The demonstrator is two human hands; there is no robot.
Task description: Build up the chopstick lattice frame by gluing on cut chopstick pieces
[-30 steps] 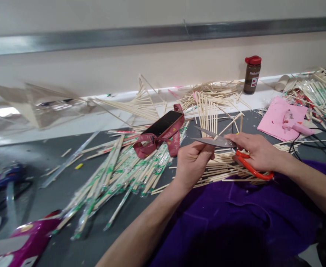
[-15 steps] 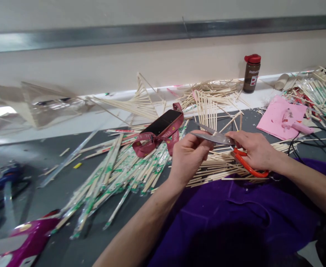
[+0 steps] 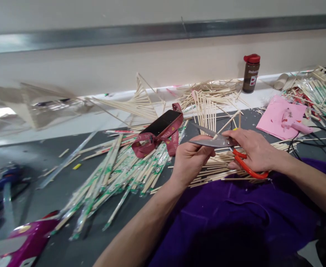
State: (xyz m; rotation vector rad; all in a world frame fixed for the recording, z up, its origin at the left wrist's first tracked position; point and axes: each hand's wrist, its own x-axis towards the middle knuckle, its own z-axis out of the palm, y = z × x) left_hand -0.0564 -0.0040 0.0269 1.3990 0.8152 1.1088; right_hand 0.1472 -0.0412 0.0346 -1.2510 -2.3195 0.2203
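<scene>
My right hand [image 3: 252, 149] grips orange-handled scissors [image 3: 221, 142], whose steel blades are parted and point left. A thin wooden stick [image 3: 226, 123] rises from between the blades. My left hand [image 3: 190, 159] is closed just under the blade tips, pinching something I cannot make out, probably the stick's lower end. Both hands hover over a heap of bare wooden sticks [image 3: 221, 168] on the grey table [image 3: 54, 193]. A purple cloth [image 3: 235, 218] covers my lap below.
Wrapped chopsticks in green-printed sleeves [image 3: 118, 178] lie spread at the left. A black phone with a maroon lanyard [image 3: 163, 128] rests on them. A stick frame [image 3: 206, 111], brown bottle [image 3: 251, 73], pink glue gun on pink paper [image 3: 288, 120] and a magenta object [image 3: 26, 241] are around.
The scissor blades closed at half a second ago and have parted again. Both hands stayed nearly in place, shifting slightly.
</scene>
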